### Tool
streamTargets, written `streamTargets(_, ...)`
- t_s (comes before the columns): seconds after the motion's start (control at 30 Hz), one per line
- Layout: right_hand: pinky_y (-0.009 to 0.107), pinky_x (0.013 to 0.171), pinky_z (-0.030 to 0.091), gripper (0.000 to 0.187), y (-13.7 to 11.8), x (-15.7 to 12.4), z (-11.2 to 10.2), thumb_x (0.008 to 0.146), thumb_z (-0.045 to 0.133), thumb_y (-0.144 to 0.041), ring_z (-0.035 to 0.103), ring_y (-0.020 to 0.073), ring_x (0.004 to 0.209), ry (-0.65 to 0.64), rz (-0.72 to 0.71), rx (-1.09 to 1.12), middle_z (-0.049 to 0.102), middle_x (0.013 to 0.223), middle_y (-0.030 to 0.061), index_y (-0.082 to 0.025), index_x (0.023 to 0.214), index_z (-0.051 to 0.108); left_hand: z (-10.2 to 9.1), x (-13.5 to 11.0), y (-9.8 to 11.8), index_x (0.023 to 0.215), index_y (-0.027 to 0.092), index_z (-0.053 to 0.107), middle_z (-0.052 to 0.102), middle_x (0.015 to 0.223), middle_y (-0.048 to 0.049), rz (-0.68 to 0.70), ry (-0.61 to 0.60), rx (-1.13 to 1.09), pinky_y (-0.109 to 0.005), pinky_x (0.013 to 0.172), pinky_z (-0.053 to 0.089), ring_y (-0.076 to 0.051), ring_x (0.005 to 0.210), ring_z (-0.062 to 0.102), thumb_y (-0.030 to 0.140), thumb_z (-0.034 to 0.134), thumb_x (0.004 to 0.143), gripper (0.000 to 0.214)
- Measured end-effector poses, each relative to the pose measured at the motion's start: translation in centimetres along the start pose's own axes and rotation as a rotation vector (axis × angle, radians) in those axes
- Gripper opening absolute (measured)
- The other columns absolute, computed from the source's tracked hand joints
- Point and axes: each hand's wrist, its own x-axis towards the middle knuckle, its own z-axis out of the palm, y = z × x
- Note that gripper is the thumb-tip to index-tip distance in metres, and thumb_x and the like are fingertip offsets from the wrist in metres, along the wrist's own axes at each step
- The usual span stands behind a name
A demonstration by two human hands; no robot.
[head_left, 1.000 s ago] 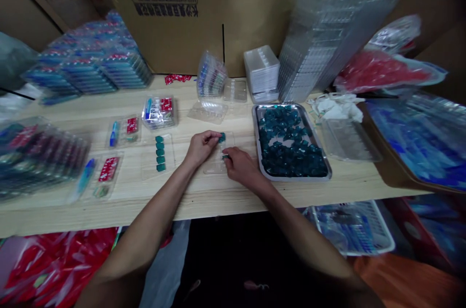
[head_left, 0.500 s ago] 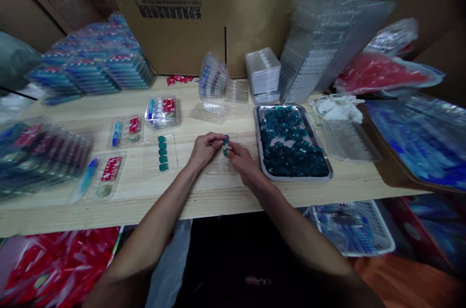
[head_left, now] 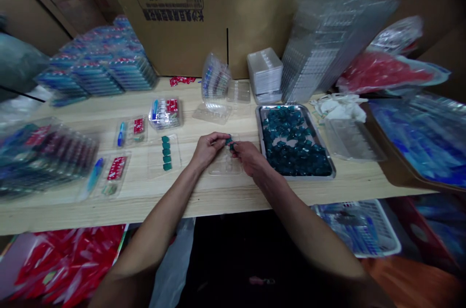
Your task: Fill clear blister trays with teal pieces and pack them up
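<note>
My left hand point(head_left: 208, 149) is pinched at a small teal faceted piece point(head_left: 228, 140) at the upper part of a clear plastic blister tray point(head_left: 220, 167). Just to the right, my right hand point(head_left: 250, 156) has its fingertips closed on another teal faceted piece point(head_left: 232, 146), over the same tray. The fingers partly cover both pieces. On the left lies a second clear tray point(head_left: 176, 153) with a column of teal pieces point(head_left: 166, 152) in it. A metal tray point(head_left: 259, 126) full of loose teal pieces stands close to my right hand.
Filled clear packs point(head_left: 165, 115) with blue pens and red cards stand at the left, before stacked packs point(head_left: 109, 65). Tall clear plastic stacks point(head_left: 309, 46) rise behind the metal tray. A cardboard box point(head_left: 393, 172) of blue items stands right, a white basket point(head_left: 391, 235) below.
My right hand has drawn slightly right and back, and the piece at its fingertips shows more. My left hand stays at the tray's upper part. The whole view has shifted a little.
</note>
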Motion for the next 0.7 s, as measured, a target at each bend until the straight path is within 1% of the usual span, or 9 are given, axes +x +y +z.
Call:
streamTargets(0.07,0.024,0.054,0.033,0.009,0.1,-0.1,0.0,0.060,0.050,-0.021,0.045,0.0113,0.055,0.027,-0.006,-0.003,0.053,0.055,-0.0031,-0.019,0.063,0.058,0.0,0.0,0.2,0.101,0.018,0.076,0.075,0.100,-0.0070,0.012,0.008,0.028,-0.033,0.090,0.049,-0.020,0.093,0.067,0.032,0.068,0.080,0.027)
streamTargets(0.17,0.024,0.057,0.035,0.016,0.4,-0.3,0.0,0.061,0.051,-0.021,0.049,0.0124,0.061,0.112,-0.035,-0.008,0.054,0.060,-0.0044,-0.019,0.074,0.060,-0.1,0.4,0.6,0.099,0.019,0.077,0.073,0.098,-0.0067,0.097,0.021,0.193,-0.033,0.088,0.049,-0.020,0.093,0.066,0.028,0.063,0.082,0.024)
streamTargets(0.23,0.023,0.060,0.036,0.022,0.7,-0.4,0.1,0.061,0.051,-0.021,0.052,0.0129,0.067,0.170,-0.060,-0.008,0.058,0.067,-0.0048,-0.020,0.081,0.060,-0.3,0.7,1.0,0.094,0.020,0.078,0.072,0.096,-0.0066,0.174,-0.028,0.315,-0.032,0.086,0.049,-0.020,0.092,0.065,0.025,0.062,0.082,0.021)
streamTargets(0.3,0.023,0.062,0.037,0.024,1.0,-0.5,0.1,0.059,0.052,-0.021,0.054,0.0131,0.071,0.193,-0.085,-0.006,0.060,0.071,-0.0048,-0.020,0.082,0.059,-0.5,1.0,1.1,0.091,0.020,0.078,0.070,0.093,-0.0066,0.217,-0.085,0.371,-0.032,0.084,0.049,-0.020,0.090,0.065,0.023,0.061,0.083,0.020)
streamTargets(0.4,0.023,0.063,0.037,0.023,1.2,-0.6,0.3,0.057,0.053,-0.023,0.055,0.0137,0.071,0.160,-0.128,-0.020,0.061,0.071,-0.0047,-0.019,0.078,0.060,-1.0,1.1,1.2,0.093,0.019,0.077,0.069,0.093,-0.0067,0.187,-0.047,0.372,-0.031,0.080,0.050,-0.019,0.087,0.065,0.022,0.059,0.083,0.021)
streamTargets(0.47,0.024,0.063,0.036,0.022,1.2,-0.5,0.3,0.057,0.053,-0.024,0.054,0.0143,0.071,0.128,-0.148,-0.045,0.060,0.069,-0.0046,-0.019,0.077,0.061,-1.2,1.0,1.1,0.096,0.019,0.077,0.069,0.096,-0.0067,0.162,-0.023,0.368,-0.030,0.080,0.050,-0.019,0.089,0.065,0.022,0.060,0.083,0.022)
streamTargets(0.53,0.024,0.064,0.037,0.021,1.3,-0.4,0.3,0.057,0.052,-0.024,0.054,0.0147,0.071,0.107,-0.164,-0.068,0.060,0.068,-0.0046,-0.019,0.076,0.061,-1.3,0.9,0.9,0.097,0.021,0.077,0.070,0.097,-0.0062,0.171,-0.066,0.384,-0.031,0.082,0.050,-0.020,0.092,0.066,0.022,0.062,0.083,0.020)
streamTargets(0.63,0.025,0.067,0.038,0.020,1.5,-0.1,0.3,0.059,0.051,-0.023,0.054,0.0149,0.072,0.076,-0.189,-0.076,0.060,0.069,-0.0044,-0.019,0.075,0.061,-1.2,0.8,0.5,0.096,0.024,0.078,0.071,0.095,-0.0056,0.232,-0.145,0.449,-0.032,0.086,0.049,-0.020,0.092,0.066,0.023,0.062,0.085,0.020)
streamTargets(0.7,0.026,0.068,0.039,0.019,1.8,0.1,0.2,0.060,0.050,-0.023,0.055,0.0152,0.073,0.057,-0.210,-0.084,0.061,0.071,-0.0033,-0.019,0.076,0.061,-1.1,0.8,0.2,0.095,0.025,0.079,0.071,0.093,-0.0061,0.283,-0.160,0.508,-0.032,0.086,0.049,-0.019,0.090,0.066,0.021,0.060,0.086,0.021)
